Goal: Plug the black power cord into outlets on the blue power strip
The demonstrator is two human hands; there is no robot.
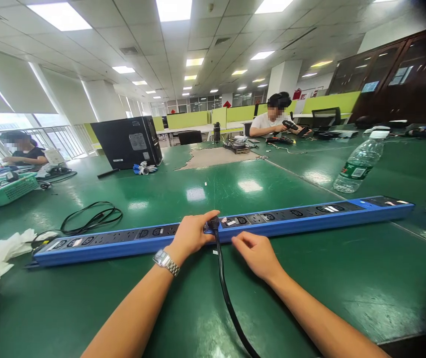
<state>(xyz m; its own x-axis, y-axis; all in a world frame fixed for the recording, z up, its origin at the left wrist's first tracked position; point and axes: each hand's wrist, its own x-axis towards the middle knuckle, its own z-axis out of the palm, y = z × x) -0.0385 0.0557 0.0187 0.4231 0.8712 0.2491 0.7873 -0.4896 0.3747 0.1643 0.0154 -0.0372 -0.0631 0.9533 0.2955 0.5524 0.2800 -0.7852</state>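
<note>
A long blue power strip (302, 223) with a black socket face lies across the green table in front of me. My left hand (193, 232), with a metal watch on its wrist, reaches over the middle of the strip. Its fingers close around a black plug (213, 223) that stands at the sockets; how deep it sits is hidden. From the plug a thick black cord (223, 283) runs down towards me. Just right of the cord is my right hand (255, 252), fingers curled in by the strip's front edge, with nothing visible in them.
A water bottle (360, 161) stands behind the strip's right part. A coiled thin cable (95, 219) and crumpled white tissue (11, 248) lie at left, near a green basket (7, 191). Farther back are a black computer case (127, 141) and two people seated at work.
</note>
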